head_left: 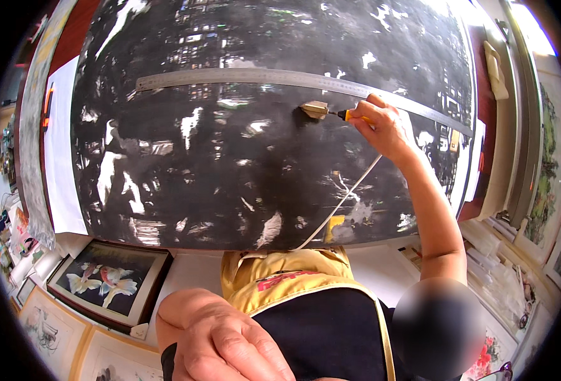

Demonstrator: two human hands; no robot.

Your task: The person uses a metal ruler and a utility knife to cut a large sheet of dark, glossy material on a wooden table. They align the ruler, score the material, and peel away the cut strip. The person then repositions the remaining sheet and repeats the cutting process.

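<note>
My right hand (383, 127) is closed round the yellow and black handle of a small electric iron (316, 110). Its flat, wedge-shaped metal head rests on or just over a large dark ink painting (242, 152). A white cord (344, 200) runs from beneath my right hand to the painting's near edge. Just beyond the iron, a long steel ruler (229, 76) lies slantwise across the painting, close to my fingers. My left hand (229, 343) is low in front of my body, its fingers bent and together. The fingertips are cut off, so anything in them is hidden.
White paper (64, 152) shows under the painting's left side, with an orange-and-black cutter (48, 105) on it. A framed goldfish picture (109, 286) leans at the near left. More pictures stand along both sides. My yellow-trimmed apron (293, 267) meets the table's near edge.
</note>
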